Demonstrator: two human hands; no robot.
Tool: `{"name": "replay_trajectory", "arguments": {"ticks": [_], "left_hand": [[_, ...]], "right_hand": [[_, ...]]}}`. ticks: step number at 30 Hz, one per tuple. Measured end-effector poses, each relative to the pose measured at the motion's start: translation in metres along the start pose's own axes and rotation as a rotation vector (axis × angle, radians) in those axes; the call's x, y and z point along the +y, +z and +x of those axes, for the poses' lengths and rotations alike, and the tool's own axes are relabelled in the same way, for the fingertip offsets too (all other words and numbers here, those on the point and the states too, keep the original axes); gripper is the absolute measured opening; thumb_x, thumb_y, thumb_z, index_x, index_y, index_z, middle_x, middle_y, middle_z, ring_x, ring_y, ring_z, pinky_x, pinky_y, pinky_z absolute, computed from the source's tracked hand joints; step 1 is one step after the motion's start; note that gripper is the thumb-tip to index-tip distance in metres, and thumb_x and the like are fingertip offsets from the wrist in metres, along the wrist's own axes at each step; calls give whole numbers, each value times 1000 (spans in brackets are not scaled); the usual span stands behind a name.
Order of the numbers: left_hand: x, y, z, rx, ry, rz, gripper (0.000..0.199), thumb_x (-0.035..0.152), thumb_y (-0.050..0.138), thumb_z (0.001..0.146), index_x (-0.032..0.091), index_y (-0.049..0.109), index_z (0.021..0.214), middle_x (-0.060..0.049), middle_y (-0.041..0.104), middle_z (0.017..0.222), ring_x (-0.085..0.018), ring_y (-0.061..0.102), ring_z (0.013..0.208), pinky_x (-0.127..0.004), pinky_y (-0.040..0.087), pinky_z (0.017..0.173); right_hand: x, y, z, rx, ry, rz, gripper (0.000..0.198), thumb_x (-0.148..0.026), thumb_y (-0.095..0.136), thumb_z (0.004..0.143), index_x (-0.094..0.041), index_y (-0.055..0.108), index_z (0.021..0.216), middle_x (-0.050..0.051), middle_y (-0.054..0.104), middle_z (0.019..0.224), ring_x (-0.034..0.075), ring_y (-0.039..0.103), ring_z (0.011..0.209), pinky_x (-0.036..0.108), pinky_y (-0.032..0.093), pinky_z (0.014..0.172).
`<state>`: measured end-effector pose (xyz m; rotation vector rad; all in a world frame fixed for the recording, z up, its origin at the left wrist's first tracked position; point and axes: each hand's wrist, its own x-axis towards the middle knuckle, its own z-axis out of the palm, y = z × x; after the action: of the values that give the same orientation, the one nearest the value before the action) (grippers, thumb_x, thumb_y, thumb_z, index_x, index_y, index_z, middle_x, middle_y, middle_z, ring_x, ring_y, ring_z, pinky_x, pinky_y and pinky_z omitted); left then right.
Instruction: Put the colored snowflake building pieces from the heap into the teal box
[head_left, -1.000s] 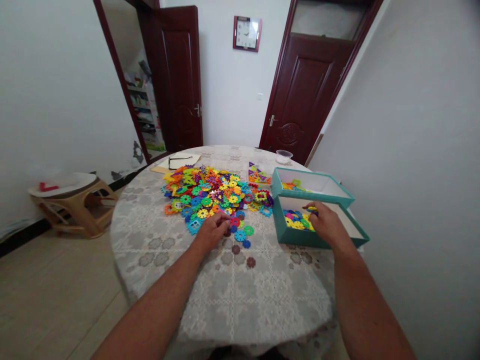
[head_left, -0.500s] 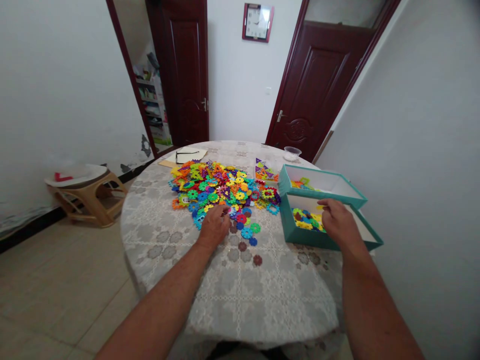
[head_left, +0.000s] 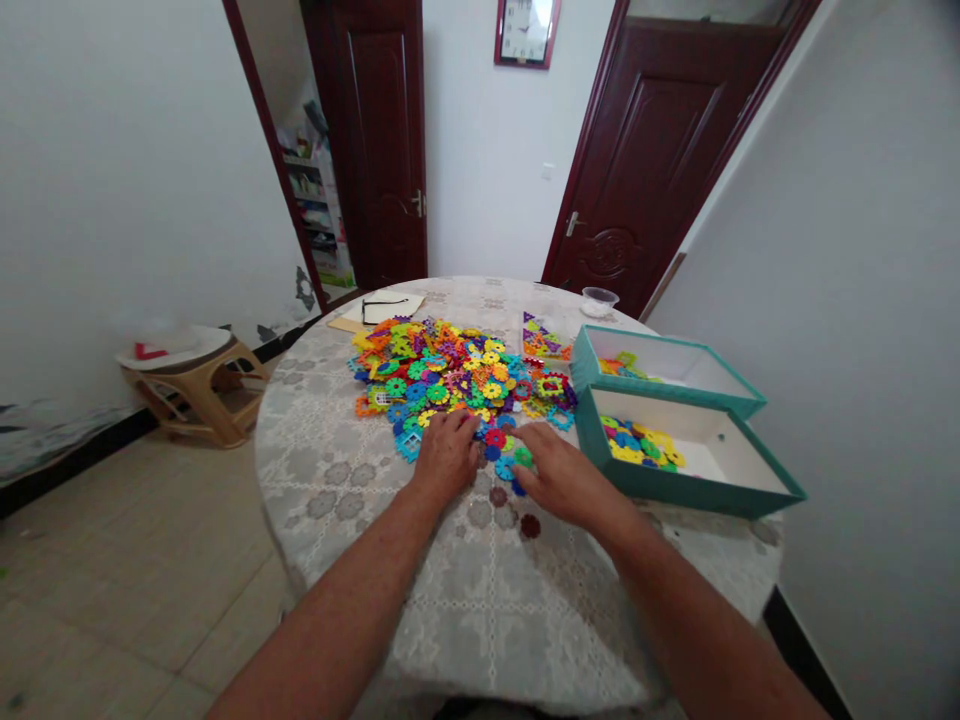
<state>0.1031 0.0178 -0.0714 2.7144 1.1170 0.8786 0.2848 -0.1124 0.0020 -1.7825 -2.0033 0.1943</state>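
A heap of colourful plastic snowflake discs (head_left: 427, 375) covers the middle of the table. At the heap's front edge is my left hand (head_left: 446, 455), its fingers bent together and their tips hidden, so what they hold does not show. My right hand (head_left: 559, 475) reaches over the loose discs at the front right, thumb and forefinger apart, with nothing visible between them. Just left of its fingers are a red disc (head_left: 495, 438) and a light blue disc (head_left: 504, 467). The front teal box (head_left: 690, 492), right of my right hand, holds yellow, blue and green discs (head_left: 637, 445).
Behind the front box stands another teal box (head_left: 720, 375) with a few pieces. A clear tray (head_left: 544, 340) of purple and orange pieces, a plastic bowl (head_left: 600, 301) and glasses (head_left: 384, 305) on paper lie farther back. Brown discs (head_left: 530, 526) lie near me.
My right hand has left the front teal box and come left to the loose discs; the yellow piece at its fingers no longer shows. My left hand stays at the heap. The view has shifted slightly.
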Motion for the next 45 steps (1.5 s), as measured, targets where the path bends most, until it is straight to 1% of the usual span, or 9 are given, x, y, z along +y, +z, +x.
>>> {"name": "replay_trajectory", "arguments": {"ticks": [3, 7, 17, 20, 26, 30, 33, 39, 45], "left_hand": [[-1, 0, 0, -31, 25, -8, 35, 21, 64, 91, 22, 70, 125, -12, 69, 127, -32, 56, 118, -49, 44, 105], [-1, 0, 1, -61, 32, 13, 31, 23, 66, 92, 24, 71, 122, -11, 69, 118, -31, 55, 111, -47, 45, 99], [5, -4, 2, -127, 40, 75, 23, 27, 64, 96, 21, 71, 117, -13, 67, 111, -31, 56, 107, -46, 46, 92], [7, -1, 4, -117, 56, 68, 19, 28, 59, 100, 22, 71, 113, -13, 68, 108, -30, 56, 105, -45, 47, 91], [5, 1, 4, -132, 108, -41, 20, 27, 52, 103, 21, 71, 102, -11, 70, 101, -28, 60, 99, -42, 46, 91], [4, -4, 1, -152, 124, -213, 26, 37, 50, 105, 21, 71, 102, -10, 72, 99, -26, 63, 95, -37, 46, 88], [3, -8, 0, -145, 44, -341, 30, 42, 51, 105, 22, 72, 96, -8, 73, 97, -24, 64, 92, -35, 46, 86], [5, -18, 2, -140, -10, -475, 36, 50, 51, 104, 24, 74, 95, -6, 75, 93, -23, 66, 89, -33, 48, 85], [-12, -23, 3, 196, -141, -177, 24, 30, 52, 102, 19, 72, 111, -13, 74, 112, -30, 63, 112, -44, 45, 104]], "right_hand": [[6, 26, 18, -45, 58, -44, 53, -23, 64, 92, -17, 54, 143, 19, 56, 145, 31, 56, 134, 43, 47, 110], [14, 44, 31, -35, 52, -21, 52, -26, 66, 93, -22, 53, 143, 15, 57, 145, 28, 57, 132, 39, 47, 109], [17, 61, 33, 28, 120, 16, 26, -26, 65, 94, -22, 65, 120, 7, 66, 111, 24, 66, 103, 33, 51, 90], [21, 63, 33, 25, 146, 104, 33, -19, 63, 91, -24, 64, 124, 3, 68, 99, 21, 66, 93, 31, 50, 86], [15, 64, 27, 92, 117, 102, 38, -24, 65, 91, -24, 64, 129, 9, 64, 117, 25, 64, 108, 36, 52, 94], [15, 65, 25, 136, -15, 161, 34, -19, 56, 96, -23, 62, 129, 11, 66, 124, 26, 62, 119, 39, 51, 103], [15, 62, 24, 120, -76, 166, 40, -20, 52, 100, -22, 56, 140, 12, 67, 130, 26, 62, 121, 39, 50, 104], [5, 42, 18, 133, -55, 28, 20, -28, 46, 106, -23, 66, 112, 8, 70, 105, 24, 66, 99, 33, 50, 88], [12, -9, 10, 481, -14, -182, 18, -28, 47, 105, -21, 63, 109, 12, 70, 104, 26, 65, 99, 36, 49, 90]]}}
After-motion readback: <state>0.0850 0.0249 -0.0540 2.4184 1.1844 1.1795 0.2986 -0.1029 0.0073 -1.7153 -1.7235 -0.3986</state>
